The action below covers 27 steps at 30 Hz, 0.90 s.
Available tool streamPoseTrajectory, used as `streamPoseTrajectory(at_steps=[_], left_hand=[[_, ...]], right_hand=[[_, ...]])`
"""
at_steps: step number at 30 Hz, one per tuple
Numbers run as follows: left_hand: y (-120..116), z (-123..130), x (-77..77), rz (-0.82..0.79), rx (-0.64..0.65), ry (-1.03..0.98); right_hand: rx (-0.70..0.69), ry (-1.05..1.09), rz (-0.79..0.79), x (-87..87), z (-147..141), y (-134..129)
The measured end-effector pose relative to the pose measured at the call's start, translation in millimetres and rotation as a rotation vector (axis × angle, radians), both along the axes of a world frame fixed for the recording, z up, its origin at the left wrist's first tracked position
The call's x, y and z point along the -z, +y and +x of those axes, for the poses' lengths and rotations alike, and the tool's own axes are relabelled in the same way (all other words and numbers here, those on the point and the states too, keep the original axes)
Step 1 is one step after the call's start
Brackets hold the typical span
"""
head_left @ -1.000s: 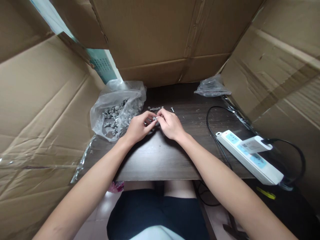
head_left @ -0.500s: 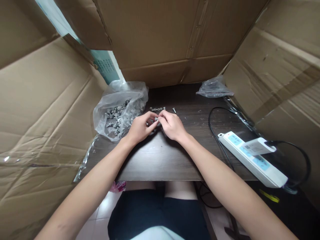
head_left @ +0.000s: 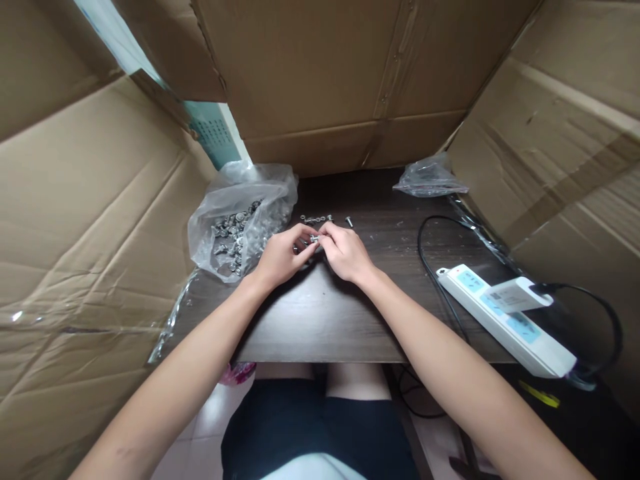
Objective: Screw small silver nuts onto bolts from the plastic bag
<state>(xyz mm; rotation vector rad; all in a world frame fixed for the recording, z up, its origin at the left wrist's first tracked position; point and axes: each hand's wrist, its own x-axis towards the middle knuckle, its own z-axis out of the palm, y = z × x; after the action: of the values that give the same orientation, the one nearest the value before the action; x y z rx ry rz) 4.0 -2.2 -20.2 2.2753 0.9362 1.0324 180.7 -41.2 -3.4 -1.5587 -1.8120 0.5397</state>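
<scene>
My left hand [head_left: 284, 255] and my right hand [head_left: 345, 250] meet over the middle of the dark table. Between their fingertips is a small silver bolt [head_left: 313, 239], pinched from both sides; my fingers cover part of it. Just beyond the hands lies a short row of small metal nuts [head_left: 313, 219], with a bolt [head_left: 329, 218] at its right end. Another bolt [head_left: 349, 222] lies a little farther right. Left of my left hand, an open clear plastic bag [head_left: 200, 233] holds many metal fasteners [head_left: 235, 230].
A white power strip [head_left: 505, 320] with a plugged-in adapter [head_left: 517, 295] lies at the right edge, its black cable [head_left: 420, 247] looping on the table. A crumpled plastic bag [head_left: 430, 178] sits at the back right. Cardboard walls [head_left: 345, 73] enclose the back and sides.
Almost nothing differs. Both hands stay together around the bolt, and the whole view has shifted very slightly.
</scene>
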Motion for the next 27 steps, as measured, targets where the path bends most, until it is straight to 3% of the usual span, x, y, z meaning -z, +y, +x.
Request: streamPoseTrajectory(at_steps=[27], left_hand=[[2.9,-1.2,3.0,-0.077,0.001,-0.027]], right_hand=[[0.005,0.061,0.055,5.1,-0.8,2.3]])
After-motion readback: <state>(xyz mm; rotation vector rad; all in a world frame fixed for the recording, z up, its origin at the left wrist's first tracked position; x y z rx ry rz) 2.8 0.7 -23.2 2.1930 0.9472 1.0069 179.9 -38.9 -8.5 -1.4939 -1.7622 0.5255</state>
